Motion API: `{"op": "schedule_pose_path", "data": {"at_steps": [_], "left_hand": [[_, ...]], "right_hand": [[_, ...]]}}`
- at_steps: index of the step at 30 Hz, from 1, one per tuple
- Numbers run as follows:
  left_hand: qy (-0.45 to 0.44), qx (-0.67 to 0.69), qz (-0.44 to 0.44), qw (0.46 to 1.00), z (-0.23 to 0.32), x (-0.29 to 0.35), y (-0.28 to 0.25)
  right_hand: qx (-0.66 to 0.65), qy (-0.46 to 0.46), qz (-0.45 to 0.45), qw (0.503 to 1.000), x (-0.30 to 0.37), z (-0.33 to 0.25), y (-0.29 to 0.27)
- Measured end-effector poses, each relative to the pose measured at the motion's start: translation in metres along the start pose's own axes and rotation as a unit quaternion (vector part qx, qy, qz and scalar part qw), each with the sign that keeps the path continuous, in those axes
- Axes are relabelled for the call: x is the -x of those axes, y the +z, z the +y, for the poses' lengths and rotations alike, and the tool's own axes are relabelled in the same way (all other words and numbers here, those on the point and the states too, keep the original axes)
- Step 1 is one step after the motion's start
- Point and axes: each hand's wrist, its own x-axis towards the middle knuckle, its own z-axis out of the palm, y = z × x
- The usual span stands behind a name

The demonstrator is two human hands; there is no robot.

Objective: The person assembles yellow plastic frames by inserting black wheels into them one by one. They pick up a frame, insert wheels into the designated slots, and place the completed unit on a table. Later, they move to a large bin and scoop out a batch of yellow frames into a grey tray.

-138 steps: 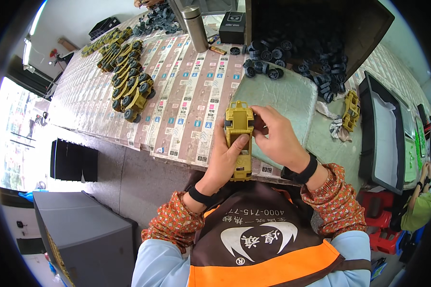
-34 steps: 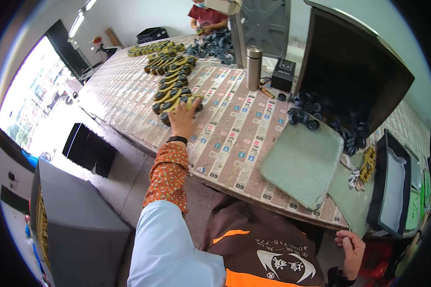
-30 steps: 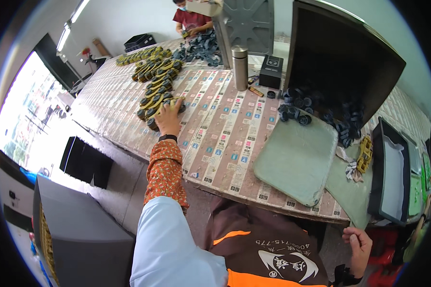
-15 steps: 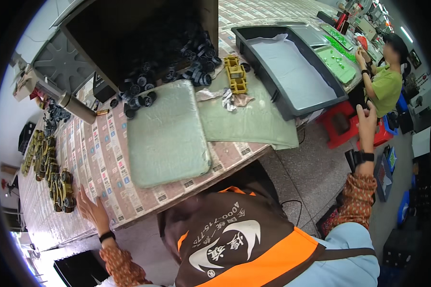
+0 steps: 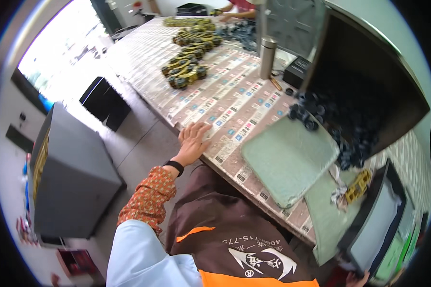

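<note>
My left hand [image 5: 192, 142] rests on the near edge of the patterned table [image 5: 215, 110], its fingers spread and nothing in them. Beyond it stand rows of yellow-and-black toy vehicle bodies [image 5: 184, 71]. A pale green padded board [image 5: 292, 160] lies to the right of that hand, with black toy wheels [image 5: 307, 115] at its far corner. More wheels spill from a large dark box [image 5: 392, 91] tipped on its side. At the lower right edge, part of my right hand [image 5: 357, 279] shows beside a black tray [image 5: 368, 225]; its fingers are mostly cut off.
A yellow plastic part [image 5: 358, 186] lies on a green cloth [image 5: 321, 215] near the tray. A steel flask [image 5: 267, 57] and a small black box [image 5: 297, 71] stand farther back. Across the table is another person's arm [image 5: 237, 16]. A big grey bin [image 5: 76, 177] stands on the floor at left.
The view has swung left, so the table and its things sit farther right. My left hand now lies at the table edge; my right hand, raised before, shows only at the lower edge.
</note>
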Motion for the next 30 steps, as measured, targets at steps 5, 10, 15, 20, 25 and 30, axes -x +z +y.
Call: {"op": "schedule_pose_path", "data": {"at_steps": [5,10,15,20,25,30], "left_hand": [[-0.013,-0.034,-0.007,0.999,0.001,0.007,-0.005],[-0.019,-0.018,-0.040,0.999,-0.002,0.007,-0.008],[-0.002,-0.007,-0.028,1.000,-0.017,0.008,-0.006],[0.020,0.061,-0.026,0.998,-0.013,0.006,-0.008],[0.147,0.341,0.017,0.928,-0.012,0.024,-0.011],[0.067,0.820,-0.201,0.532,-0.003,0.094,-0.079]], "right_hand": [[0.027,-0.125,0.025,0.991,0.023,-0.001,0.029],[0.059,-0.173,-0.007,0.983,0.061,-0.015,0.065],[0.078,-0.209,-0.069,0.972,0.108,-0.029,0.107],[0.124,-0.244,-0.152,0.950,0.175,-0.038,0.177],[0.210,-0.262,-0.285,0.898,0.237,-0.042,0.313],[0.333,-0.269,-0.393,0.814,0.303,-0.033,0.461]]}}
